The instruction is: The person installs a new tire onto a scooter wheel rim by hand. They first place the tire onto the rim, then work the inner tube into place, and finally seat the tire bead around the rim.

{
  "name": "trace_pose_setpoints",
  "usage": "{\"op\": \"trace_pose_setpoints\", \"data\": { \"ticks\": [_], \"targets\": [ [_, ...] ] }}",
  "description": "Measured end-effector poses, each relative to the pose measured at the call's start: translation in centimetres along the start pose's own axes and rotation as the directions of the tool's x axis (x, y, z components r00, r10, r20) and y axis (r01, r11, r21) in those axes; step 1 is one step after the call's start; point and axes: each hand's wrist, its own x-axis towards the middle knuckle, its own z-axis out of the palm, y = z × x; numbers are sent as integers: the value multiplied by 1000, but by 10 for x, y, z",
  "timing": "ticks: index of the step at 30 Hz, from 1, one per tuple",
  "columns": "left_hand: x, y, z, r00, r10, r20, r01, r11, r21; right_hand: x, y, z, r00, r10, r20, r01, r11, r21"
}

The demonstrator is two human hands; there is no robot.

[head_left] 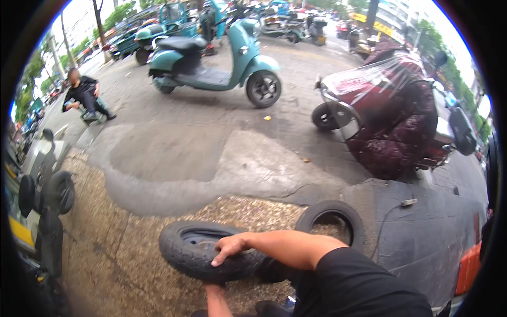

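A black scooter wheel (182, 253), its knobbly tyre around a dark rim, is tilted in front of me above the pebbled ground. My right hand (232, 247) reaches over from the right and is closed on the wheel's near side, its fingers partly hidden at the rim. Below the tyre's near edge, my left hand (214, 289) meets its underside; the tyre hides those fingers. A loose black tyre (355, 224) without a rim lies flat just beyond my right forearm.
A teal scooter (211, 68) stands ahead. At the right is a scooter under a maroon quilted cover (393, 129). A cable (388, 219) crosses dark paving near an orange object (469, 268). A person (83, 95) sits far left; another vehicle (47, 185) stands nearer.
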Motion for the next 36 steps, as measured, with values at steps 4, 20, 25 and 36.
{"op": "trace_pose_setpoints", "data": {
  "ticks": [4,20,25,36],
  "targets": [
    [-3,-11,-4,997,44,-57,-50,993,-109,0,-13,4,996,-30,87,28,999,28],
    [-1,-10,21,980,165,-112,-168,986,-15,-13,-18,-6,996,42,73,-55,981,186],
    [-3,1,26,986,62,-152,-104,953,-286,-17,-22,-7,998,29,57,-32,999,43],
    [6,13,36,973,60,-221,-115,963,-244,-17,-16,-12,999,10,42,-13,998,67]
  ]
}}
